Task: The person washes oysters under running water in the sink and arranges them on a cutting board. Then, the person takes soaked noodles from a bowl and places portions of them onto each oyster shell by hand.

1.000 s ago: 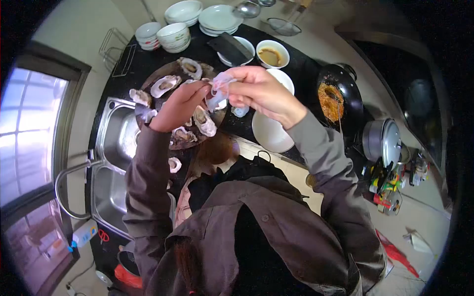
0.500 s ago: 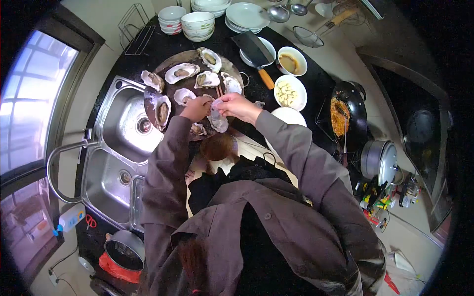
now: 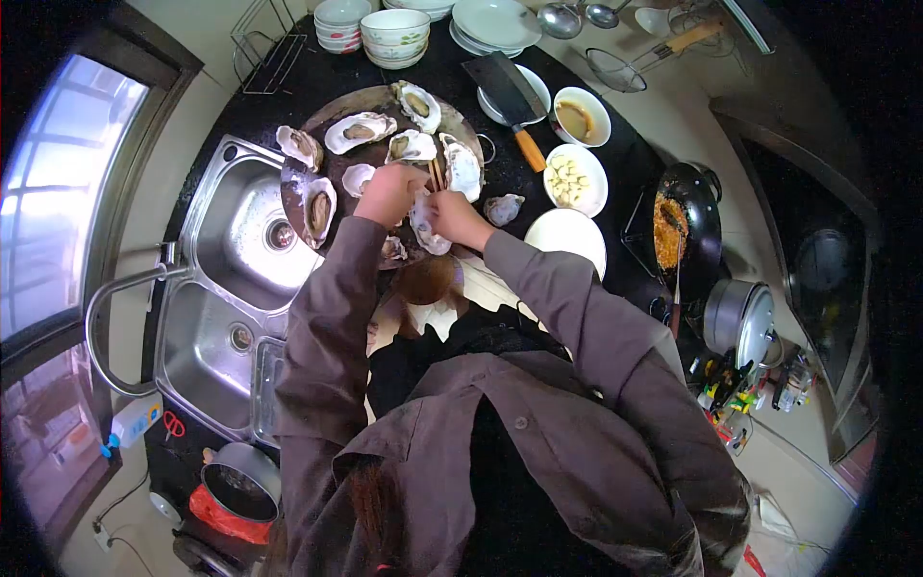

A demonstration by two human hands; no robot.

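My left hand (image 3: 388,196) is closed, its fingertips by the upper end of a pale oyster shell (image 3: 423,207); its grip is partly hidden. My right hand (image 3: 459,218) pinches the shell's right side with bent fingers. Just below them is another oyster (image 3: 433,240) at the near edge of the round wooden board (image 3: 317,130). A pair of chopsticks (image 3: 436,175) lies behind my hands, beside a large white oyster shell (image 3: 462,168). Several opened oysters, including one on the half shell (image 3: 361,132), lie around the board. A small oyster (image 3: 504,209) rests right of my right hand.
A double sink (image 3: 226,288) is at left. To the right are a cleaver (image 3: 508,91), a bowl of garlic cloves (image 3: 577,180), a sauce bowl (image 3: 582,117), a white plate (image 3: 567,240) and a wok (image 3: 697,216). Stacked bowls (image 3: 396,37) stand behind.
My left hand has moved up and turned over the shell, with its back showing. My right hand has lowered and drawn in closer. The view has shifted slightly.
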